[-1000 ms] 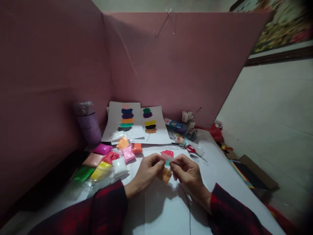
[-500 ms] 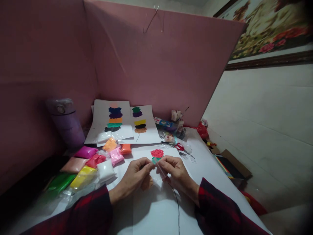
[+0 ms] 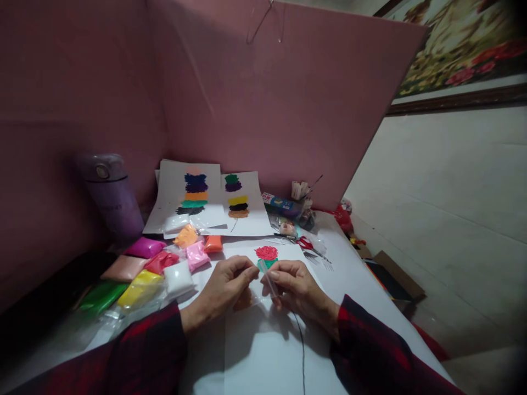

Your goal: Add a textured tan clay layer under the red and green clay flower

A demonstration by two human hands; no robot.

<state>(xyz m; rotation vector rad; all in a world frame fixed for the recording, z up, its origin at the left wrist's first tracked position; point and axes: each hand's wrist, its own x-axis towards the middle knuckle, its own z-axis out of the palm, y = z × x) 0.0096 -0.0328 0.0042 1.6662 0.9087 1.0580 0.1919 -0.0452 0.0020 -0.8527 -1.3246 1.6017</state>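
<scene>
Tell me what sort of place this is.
Probably a home craft table: coloured clay bags, swatch sheets and scissors lie on it, pink boards screen it, and a framed picture hangs behind.

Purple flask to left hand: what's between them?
Head view: a magenta packet, red packet, pink packet and white packet lie between purple flask and left hand.

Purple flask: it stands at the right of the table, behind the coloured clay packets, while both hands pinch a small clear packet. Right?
Not quite: the head view shows the purple flask at the left of the table, not the right. It does stand behind the coloured clay packets, and the left hand and right hand pinch a small clear packet.
</scene>
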